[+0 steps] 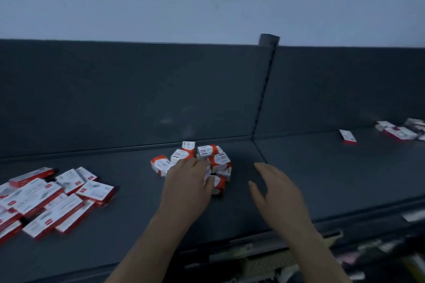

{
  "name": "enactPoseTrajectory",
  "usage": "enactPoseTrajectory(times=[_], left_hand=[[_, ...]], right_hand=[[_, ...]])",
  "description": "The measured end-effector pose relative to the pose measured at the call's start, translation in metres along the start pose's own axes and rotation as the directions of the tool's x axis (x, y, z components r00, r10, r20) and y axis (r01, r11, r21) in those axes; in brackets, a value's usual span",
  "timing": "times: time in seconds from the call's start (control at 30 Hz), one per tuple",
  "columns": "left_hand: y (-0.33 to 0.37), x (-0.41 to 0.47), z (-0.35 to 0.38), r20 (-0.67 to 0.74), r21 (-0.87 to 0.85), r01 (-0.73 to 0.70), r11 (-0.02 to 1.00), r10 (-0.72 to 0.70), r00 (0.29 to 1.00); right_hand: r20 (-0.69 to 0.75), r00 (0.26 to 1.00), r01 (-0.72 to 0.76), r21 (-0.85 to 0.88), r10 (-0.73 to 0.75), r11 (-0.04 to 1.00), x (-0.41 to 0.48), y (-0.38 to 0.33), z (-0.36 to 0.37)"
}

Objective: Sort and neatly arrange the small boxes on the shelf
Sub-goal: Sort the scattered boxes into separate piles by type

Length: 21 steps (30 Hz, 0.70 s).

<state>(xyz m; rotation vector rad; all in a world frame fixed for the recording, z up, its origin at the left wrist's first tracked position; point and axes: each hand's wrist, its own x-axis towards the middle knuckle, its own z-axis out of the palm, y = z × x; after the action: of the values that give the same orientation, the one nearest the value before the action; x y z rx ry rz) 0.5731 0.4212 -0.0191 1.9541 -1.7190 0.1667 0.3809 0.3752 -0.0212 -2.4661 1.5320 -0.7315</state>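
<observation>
Head cam is showing the left hand (187,178) resting on the jumbled small boxes (207,161) mid-shelf (128,213), fingers loosely over them, probably corralling them. Right hand (271,187) is hovering beside, spread and holding nothing, likely ready to square things up.

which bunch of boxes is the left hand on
The middle cluster of small orange-and-white boxes. The left hand rests on it, while the longer red-and-white boxes at far left and the scattered boxes at far right lie untouched.
</observation>
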Motion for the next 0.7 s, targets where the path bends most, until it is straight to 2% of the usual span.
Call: enactPoseTrajectory(times=[0.37,0.7], left_hand=[[0.178,0.051,0.085,0.024,-0.105,-0.165,0.981,0.168,0.985],[0.293,0.103,0.158,0.114,-0.104,-0.211,0.972,0.222,0.968]], right_hand=[[-0.05,0.987,-0.158,-0.095,0.154,0.983,-0.018,0.183,-0.093],[-0.066,0.968,-0.25,-0.135,0.243,0.959,-0.011,0.311,-0.131]])
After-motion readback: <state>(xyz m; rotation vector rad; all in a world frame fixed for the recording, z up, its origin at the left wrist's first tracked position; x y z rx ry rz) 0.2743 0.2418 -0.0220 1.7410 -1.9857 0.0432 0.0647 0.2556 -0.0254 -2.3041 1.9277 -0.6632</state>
